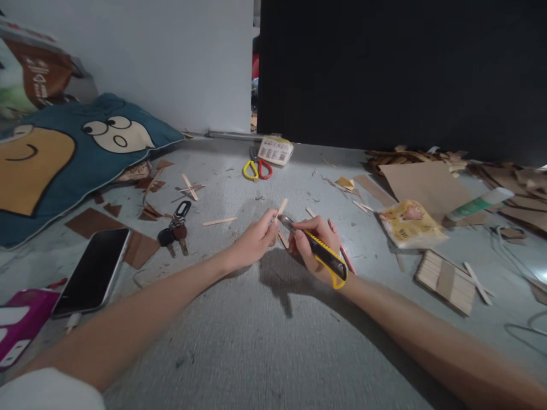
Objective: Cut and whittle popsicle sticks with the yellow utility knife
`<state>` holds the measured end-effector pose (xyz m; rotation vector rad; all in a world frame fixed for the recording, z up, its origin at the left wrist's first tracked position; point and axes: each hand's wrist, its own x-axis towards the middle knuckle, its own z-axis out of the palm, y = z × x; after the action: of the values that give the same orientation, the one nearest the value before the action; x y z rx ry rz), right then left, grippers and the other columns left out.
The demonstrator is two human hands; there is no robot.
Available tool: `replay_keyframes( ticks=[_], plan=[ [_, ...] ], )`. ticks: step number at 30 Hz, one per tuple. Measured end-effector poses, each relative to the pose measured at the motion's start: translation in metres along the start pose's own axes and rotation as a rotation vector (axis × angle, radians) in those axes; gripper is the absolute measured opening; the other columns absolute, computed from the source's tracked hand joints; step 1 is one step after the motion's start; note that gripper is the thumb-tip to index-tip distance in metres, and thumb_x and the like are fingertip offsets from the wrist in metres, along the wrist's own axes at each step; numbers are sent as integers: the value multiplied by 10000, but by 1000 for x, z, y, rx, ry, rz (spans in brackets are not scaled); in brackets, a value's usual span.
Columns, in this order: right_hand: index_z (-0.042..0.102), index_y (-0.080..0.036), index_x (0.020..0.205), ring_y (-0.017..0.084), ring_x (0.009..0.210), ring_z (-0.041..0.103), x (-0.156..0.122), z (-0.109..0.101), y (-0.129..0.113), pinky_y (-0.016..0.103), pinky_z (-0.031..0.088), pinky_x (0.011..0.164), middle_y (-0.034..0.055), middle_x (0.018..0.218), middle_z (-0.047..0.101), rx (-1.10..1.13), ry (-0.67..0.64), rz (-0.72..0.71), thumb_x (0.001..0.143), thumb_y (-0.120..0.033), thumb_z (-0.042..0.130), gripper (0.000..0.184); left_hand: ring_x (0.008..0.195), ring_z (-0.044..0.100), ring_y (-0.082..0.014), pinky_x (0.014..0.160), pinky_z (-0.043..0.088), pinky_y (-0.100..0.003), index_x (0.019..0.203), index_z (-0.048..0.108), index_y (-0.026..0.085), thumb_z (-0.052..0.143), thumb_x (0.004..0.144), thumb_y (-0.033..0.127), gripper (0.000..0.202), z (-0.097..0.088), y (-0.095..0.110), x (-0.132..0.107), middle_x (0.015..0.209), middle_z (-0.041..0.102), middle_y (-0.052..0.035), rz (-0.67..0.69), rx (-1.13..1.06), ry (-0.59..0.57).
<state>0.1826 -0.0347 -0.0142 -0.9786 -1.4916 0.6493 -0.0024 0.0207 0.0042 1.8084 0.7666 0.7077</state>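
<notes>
Two bare hands meet over the grey table (213,353), on the near side of the scissors (260,169), which lie with one yellow and one red handle toward the person. The left hand (257,234), almost straight below the scissors, is pinched narrow around a thin wooden stick (282,207), whose pale end pokes up past the fingertips. The right hand (308,253), nearer than the scissors and a little to their right, is curled around a black-and-yellow utility knife (327,255). Its blade reaches the held stick beside the left fingertips; whether it cuts into the wood is too small to tell. Another stick (283,239) shows between the hands, and a red pencil-like rod (347,259) lies just beside the right hand.

Left of the scissors and somewhat nearer lies a loose stick (219,221); farther left are some crossed sticks (191,189), then a bunch of keys (180,234). A dark-screened phone (93,270) sits well to the scissors' left and nearer the person. Just behind the scissors is a small whitish packet (276,151). Well to their right lie a yellow packet (410,223), a green-and-white tube (481,204) and, nearer the person, a banded stack of sticks (447,283).
</notes>
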Motion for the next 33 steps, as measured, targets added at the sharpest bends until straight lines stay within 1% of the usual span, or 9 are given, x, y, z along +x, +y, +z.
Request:
replay_keyframes(
  ticks=[2, 6, 8, 11, 15, 19, 24, 28, 33],
  plan=[
    [581, -264, 1013, 139, 515, 609, 1, 3, -9, 288, 484, 527, -45, 646, 656, 102, 19, 66, 1026, -456, 629, 198, 608, 460, -135, 610, 350, -264, 1139, 459, 222, 345, 1106, 466, 272, 0, 2, 0, 675, 445, 69, -2, 21, -2],
    [570, -254, 995, 142, 540, 657, 5, 7, -19, 286, 526, 525, -37, 683, 681, 291, 52, 179, 1005, -481, 654, 242, 602, 461, -137, 612, 346, -265, 1148, 475, 220, 350, 1105, 454, 268, -1, 5, 0, 671, 450, 67, -9, 41, 6],
    [578, -252, 993, 140, 538, 663, 5, 7, -17, 278, 527, 510, -35, 708, 689, 372, 68, 218, 993, -467, 667, 233, 604, 464, -138, 613, 338, -264, 1148, 486, 220, 358, 1105, 437, 256, -1, 6, -1, 668, 454, 65, -10, 61, 15],
    [579, -258, 961, 133, 490, 627, 7, 4, -8, 256, 484, 451, -47, 683, 673, 459, 93, 278, 969, -450, 665, 210, 598, 445, -135, 605, 319, -263, 1147, 503, 215, 365, 1105, 421, 251, -1, 6, -1, 671, 454, 60, -19, 62, 1],
    [563, -264, 927, 134, 431, 578, 10, -1, 1, 238, 411, 370, -53, 637, 646, 520, 90, 369, 937, -441, 643, 195, 595, 390, -127, 597, 304, -265, 1161, 520, 201, 376, 1103, 459, 301, -2, 4, -2, 694, 426, 57, -34, -31, -52],
    [585, -259, 947, 135, 459, 603, 9, -4, 2, 240, 441, 406, -47, 660, 672, 503, 47, 306, 959, -443, 652, 196, 587, 359, -125, 591, 295, -267, 1191, 519, 195, 383, 1100, 499, 346, -3, 3, -2, 683, 392, 67, -44, -86, -86],
    [584, -258, 1037, 136, 541, 646, 3, -9, -4, 270, 504, 518, -29, 728, 709, 349, 11, 169, 1033, -442, 621, 188, 590, 374, -127, 583, 298, -261, 1235, 515, 207, 385, 1099, 519, 365, -3, 1, -2, 687, 390, 71, -23, -85, -81],
    [593, -247, 1042, 127, 551, 637, 0, -10, -9, 261, 491, 524, -22, 703, 707, 251, -30, 78, 1057, -405, 607, 159, 604, 398, -124, 586, 310, -257, 1138, 522, 213, 393, 1091, 554, 368, -4, 0, -2, 700, 413, 65, -4, -69, -74],
    [603, -244, 1031, 123, 534, 634, 0, -7, -9, 252, 483, 497, -26, 685, 696, 214, 16, -22, 1056, -394, 611, 153, 595, 377, -121, 575, 308, -251, 1044, 490, 220, 394, 1085, 558, 354, -4, 5, -2, 687, 394, 67, -23, -74, -80]
  ],
)
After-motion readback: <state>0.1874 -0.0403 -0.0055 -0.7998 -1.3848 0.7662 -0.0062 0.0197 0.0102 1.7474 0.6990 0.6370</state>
